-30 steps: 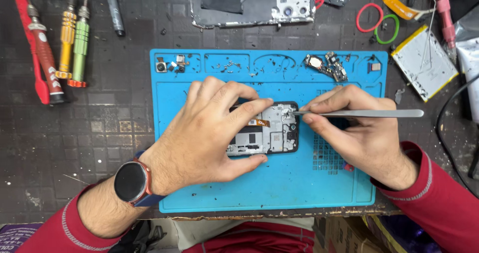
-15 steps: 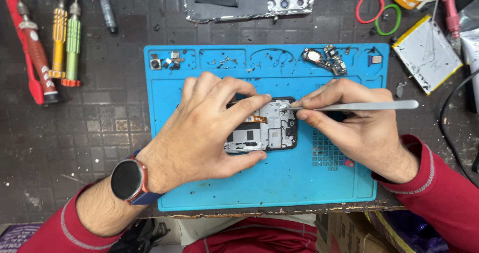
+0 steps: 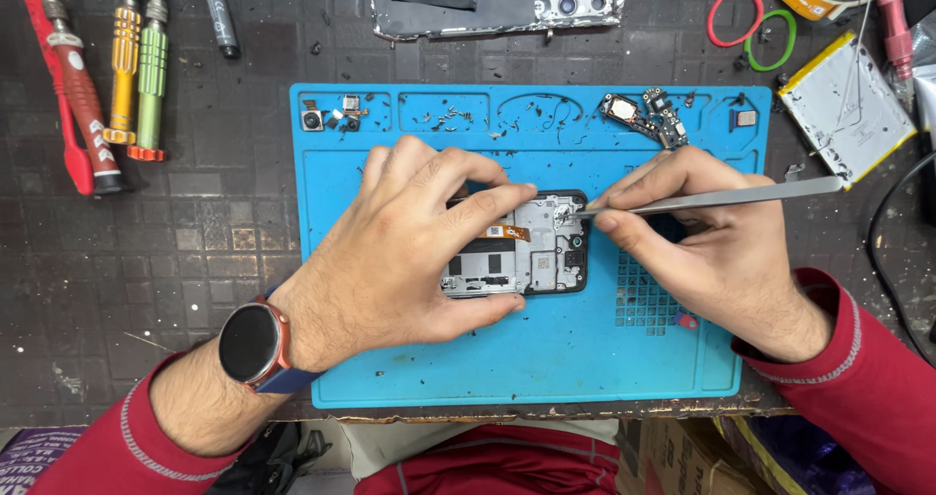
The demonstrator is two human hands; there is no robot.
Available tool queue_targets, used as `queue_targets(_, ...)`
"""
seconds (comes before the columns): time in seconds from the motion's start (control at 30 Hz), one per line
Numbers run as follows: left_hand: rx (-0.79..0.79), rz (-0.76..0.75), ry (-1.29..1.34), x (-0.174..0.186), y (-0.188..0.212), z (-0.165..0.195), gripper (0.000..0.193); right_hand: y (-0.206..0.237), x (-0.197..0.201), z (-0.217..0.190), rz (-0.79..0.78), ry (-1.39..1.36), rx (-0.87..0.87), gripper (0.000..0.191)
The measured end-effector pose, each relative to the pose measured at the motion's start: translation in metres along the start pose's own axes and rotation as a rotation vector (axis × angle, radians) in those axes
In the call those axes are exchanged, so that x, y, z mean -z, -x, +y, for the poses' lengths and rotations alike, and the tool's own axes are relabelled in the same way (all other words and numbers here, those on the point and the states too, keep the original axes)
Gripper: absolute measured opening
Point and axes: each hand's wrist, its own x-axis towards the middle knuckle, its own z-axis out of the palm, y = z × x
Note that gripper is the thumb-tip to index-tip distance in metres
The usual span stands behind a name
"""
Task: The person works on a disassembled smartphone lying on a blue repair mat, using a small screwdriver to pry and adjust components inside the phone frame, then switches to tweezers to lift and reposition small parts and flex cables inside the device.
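My left hand point(image 3: 409, 251) clamps the opened phone point(image 3: 531, 246) flat on the blue mat point(image 3: 585, 358), long axis left-right; my right hand point(image 3: 712, 251) pinches tweezers point(image 3: 721, 198), tip touching the phone's right end.

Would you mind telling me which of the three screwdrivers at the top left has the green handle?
The green-handled screwdriver is the rightmost of the three, lying closest to the blue silicone repair mat, beside the yellow-handled screwdriver and the red-handled screwdriver.
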Motion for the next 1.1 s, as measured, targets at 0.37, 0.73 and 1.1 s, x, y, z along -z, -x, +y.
queue_targets(0.37,-0.009,0.006,0.018,-0.0008,0.0006,-0.0012,0.074,-0.0002,-0.0009,-0.0034,-0.008,0.015,0.075,0.014)
queue_targets(0.73,-0.016,0.005,0.012,-0.0022,-0.0001,0.0020,0.075,0.0064,-0.0006,-0.0001,0.024,0.001,0.076,0.015)
queue_targets(1.1,-0.016,-0.001,0.015,-0.0012,0.0003,-0.0009,0.074,0.0051,-0.0028,0.0011,0.031,-0.037,-0.007,0.016)
